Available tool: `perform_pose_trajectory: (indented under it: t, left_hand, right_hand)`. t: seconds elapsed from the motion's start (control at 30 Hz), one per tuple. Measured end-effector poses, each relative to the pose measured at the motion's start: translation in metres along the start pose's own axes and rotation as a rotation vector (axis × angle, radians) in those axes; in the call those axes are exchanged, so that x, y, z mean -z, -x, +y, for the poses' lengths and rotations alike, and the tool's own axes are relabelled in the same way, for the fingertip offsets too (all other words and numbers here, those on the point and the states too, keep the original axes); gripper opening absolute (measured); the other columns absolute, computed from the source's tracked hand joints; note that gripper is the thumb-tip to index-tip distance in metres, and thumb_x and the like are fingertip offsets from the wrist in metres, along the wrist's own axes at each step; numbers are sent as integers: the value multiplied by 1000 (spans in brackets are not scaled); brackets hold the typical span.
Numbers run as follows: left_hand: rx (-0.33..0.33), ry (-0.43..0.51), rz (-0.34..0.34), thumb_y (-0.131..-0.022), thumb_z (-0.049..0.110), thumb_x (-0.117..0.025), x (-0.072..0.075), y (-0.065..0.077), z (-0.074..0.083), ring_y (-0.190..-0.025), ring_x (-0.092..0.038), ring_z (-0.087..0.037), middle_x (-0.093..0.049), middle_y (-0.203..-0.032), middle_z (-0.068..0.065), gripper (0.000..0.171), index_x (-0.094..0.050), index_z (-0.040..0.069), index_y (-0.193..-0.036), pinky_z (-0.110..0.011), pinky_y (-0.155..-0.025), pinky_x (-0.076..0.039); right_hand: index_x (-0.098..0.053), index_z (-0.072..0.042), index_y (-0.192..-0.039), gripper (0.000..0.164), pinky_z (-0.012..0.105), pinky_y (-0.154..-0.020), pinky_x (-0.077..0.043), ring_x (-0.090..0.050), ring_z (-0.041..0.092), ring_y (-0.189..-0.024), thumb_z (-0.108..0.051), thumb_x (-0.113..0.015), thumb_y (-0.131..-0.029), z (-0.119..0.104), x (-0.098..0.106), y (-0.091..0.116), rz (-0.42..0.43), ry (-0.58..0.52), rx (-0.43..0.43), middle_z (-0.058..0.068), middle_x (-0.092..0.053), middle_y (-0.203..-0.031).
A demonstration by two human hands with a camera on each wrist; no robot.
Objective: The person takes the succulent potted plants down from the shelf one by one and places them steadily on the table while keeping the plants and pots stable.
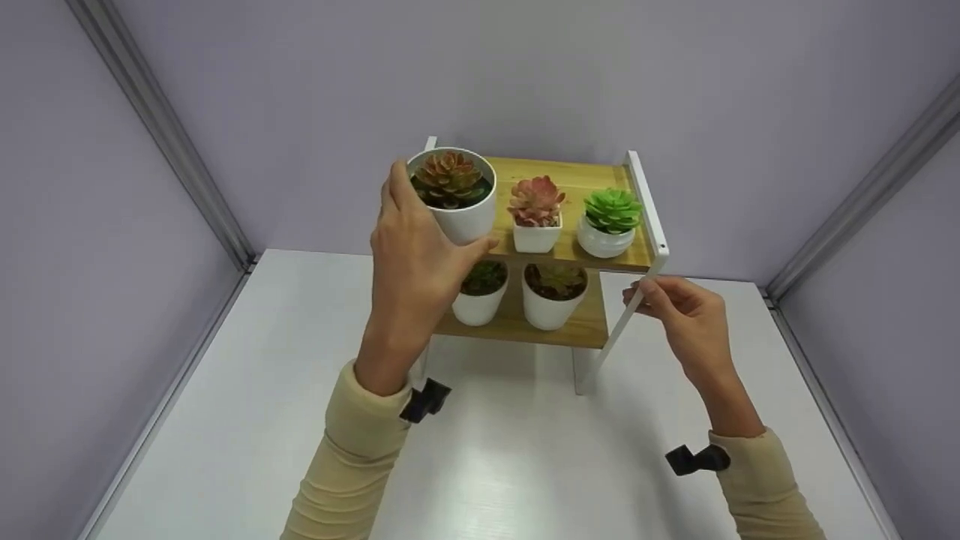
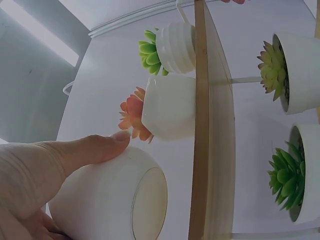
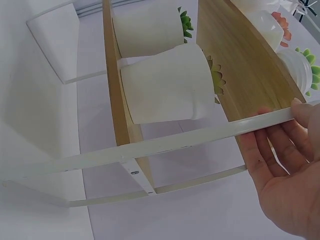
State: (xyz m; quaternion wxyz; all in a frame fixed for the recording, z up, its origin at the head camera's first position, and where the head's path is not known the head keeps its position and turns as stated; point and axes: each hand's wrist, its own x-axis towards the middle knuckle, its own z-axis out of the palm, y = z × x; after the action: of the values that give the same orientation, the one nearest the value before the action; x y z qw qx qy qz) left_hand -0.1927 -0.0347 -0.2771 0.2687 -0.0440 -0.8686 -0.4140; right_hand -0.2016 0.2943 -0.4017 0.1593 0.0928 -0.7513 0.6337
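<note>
A white table bears a two-tier rack with a pale frame, an upper board and a lower board, both of wood. A person in beige sleeves reaches to the rack from its front, one hand at each end.

At the rack's left end, the left hand grips a large white pot, thumb on its near side and fingers wrapped around its left. At the right end, the right hand pinches the rack's front upright between thumb and fingers, just under the upper board.

The held pot lies directly in the left hand's grasp, by far the nearer hand, its base-to-rim axis close to upright. The left wrist view shows its base apart from the upper board; whether it hangs over that board's left end or just in front of its edge cannot be told.

On the rack's lower level sit two white pots side by side. Above them, on the upper board, a small ribbed pot with a bright green succulent stands toward the rack's right end, and a small angular pot with a pink one stands between it and the held pot.
</note>
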Motion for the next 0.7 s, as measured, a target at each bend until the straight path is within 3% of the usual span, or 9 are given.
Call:
perform_pose_trajectory:
  t: [0.7]
  left_hand:
    - [20, 18, -41, -70, 32, -101, 12, 26, -9, -141, -56, -42, -46, -157, -26, 123, -26, -8, -160, -54, -109, -54]
  right_hand:
    - [-73, 10, -114, 30, 28, -91, -62, -79, 13, -97, -17, -66, -105, 0, 0, 1, 5, -2, -19, 0, -82, -97]
